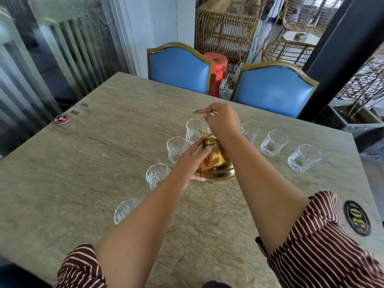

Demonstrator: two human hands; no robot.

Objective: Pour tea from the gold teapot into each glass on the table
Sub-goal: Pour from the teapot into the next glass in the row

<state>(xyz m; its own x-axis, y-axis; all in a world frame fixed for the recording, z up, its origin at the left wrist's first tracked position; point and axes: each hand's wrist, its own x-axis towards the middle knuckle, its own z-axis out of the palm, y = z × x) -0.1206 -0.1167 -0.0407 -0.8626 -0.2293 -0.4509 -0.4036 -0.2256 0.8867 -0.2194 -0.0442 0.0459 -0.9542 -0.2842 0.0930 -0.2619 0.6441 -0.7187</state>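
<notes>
On the far left of the stone-topped desk (104, 183), a round red disc (61, 119) is seen near the edge. Four clear glasses are laid out in a slanting row on the left side: the nearest glass (124, 209) is partly covered by the left forearm, the second glass (156, 177) stands further in, the third glass (177, 148) is just beside the teapot, and the fourth glass (195, 130) stands behind it.

The gold teapot (216, 163) is set upright on the desk at the middle of the row. The left hand (192, 161) is laid against its side, the fingers spread over the body and the thumb near the base; the grip is a steadying one, pressed to the pot and not closed round it. The right hand (222, 121) is held above the lid, its grip pinched on the thin raised handle (198, 111) of the teapot.

To the right, a fifth glass (250, 132) is partly hidden by the right wrist, followed by a sixth glass (274, 142) and a seventh glass (304, 157). All the glasses appear empty. An oval black plaque (357, 217) marked 30 is fixed near the right edge. Two blue chairs (274, 90) are drawn up at the far side.
</notes>
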